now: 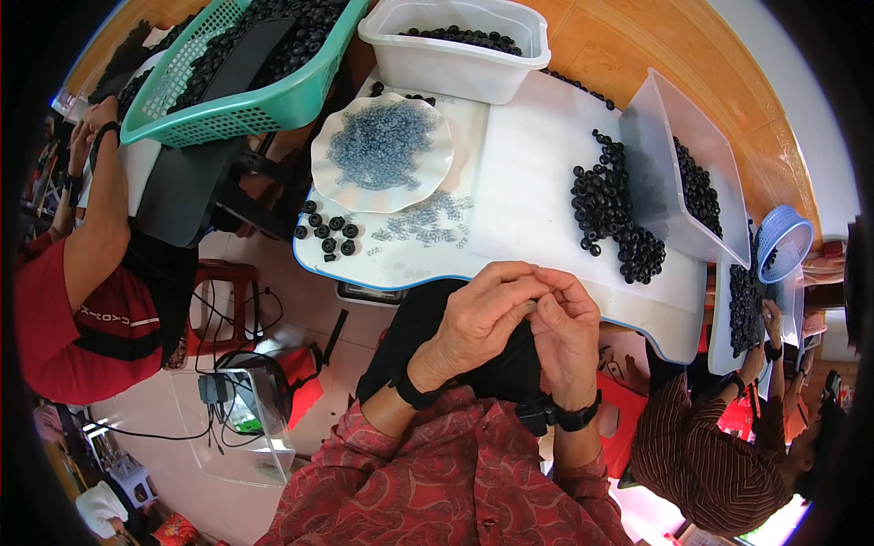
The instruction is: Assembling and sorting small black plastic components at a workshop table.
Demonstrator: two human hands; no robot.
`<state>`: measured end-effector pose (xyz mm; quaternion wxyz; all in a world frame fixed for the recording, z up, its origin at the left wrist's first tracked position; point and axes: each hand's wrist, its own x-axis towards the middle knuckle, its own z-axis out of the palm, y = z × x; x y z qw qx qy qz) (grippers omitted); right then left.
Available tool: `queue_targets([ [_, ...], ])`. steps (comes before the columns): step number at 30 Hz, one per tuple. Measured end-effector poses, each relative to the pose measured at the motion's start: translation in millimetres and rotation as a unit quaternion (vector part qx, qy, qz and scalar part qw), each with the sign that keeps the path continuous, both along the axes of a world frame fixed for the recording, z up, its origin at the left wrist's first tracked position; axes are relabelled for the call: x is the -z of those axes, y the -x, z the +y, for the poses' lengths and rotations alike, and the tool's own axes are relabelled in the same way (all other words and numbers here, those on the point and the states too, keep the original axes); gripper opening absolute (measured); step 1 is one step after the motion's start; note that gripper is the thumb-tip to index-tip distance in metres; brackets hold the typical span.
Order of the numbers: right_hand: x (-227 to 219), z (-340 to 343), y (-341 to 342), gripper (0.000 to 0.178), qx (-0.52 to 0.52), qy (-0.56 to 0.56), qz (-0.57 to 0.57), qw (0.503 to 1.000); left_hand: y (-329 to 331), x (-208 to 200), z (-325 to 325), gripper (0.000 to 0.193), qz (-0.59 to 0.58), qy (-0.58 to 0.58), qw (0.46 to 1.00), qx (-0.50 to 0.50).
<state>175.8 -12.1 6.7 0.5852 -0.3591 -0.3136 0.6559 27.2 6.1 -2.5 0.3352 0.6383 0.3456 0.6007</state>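
Observation:
My left hand and my right hand meet over my lap, just off the table's front edge. Their thumbs and fingertips are pinched together around something small, mostly hidden by the fingers, so its kind does not show. Beyond my left hand lie loose small metal springs on the white table. A scalloped white plate bears a heap of similar springs. Several round black parts sit at the table's left front corner. A larger pile of black parts lies to the right.
A translucent bin holding black parts lies tilted at the right. At the back stands a white tub and, left of it, a green basket, both with black parts. Co-workers sit on either side. A blue basket stands far right.

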Motion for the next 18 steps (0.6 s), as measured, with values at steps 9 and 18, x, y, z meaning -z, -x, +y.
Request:
queue_targets([
  [9, -13.2, -2.9, 5.5, 0.033, 0.012, -0.039, 0.004, 0.999, 6.7, 2.9, -4.4, 0.074, -0.265, 0.182, 0.907, 0.271],
  [18, -13.0, -14.9, 14.6, 0.034, 0.047, -0.114, -0.076, 0.99, 15.7, -14.6, -10.8, 0.069, -0.18, 0.245, 0.908, 0.288],
])
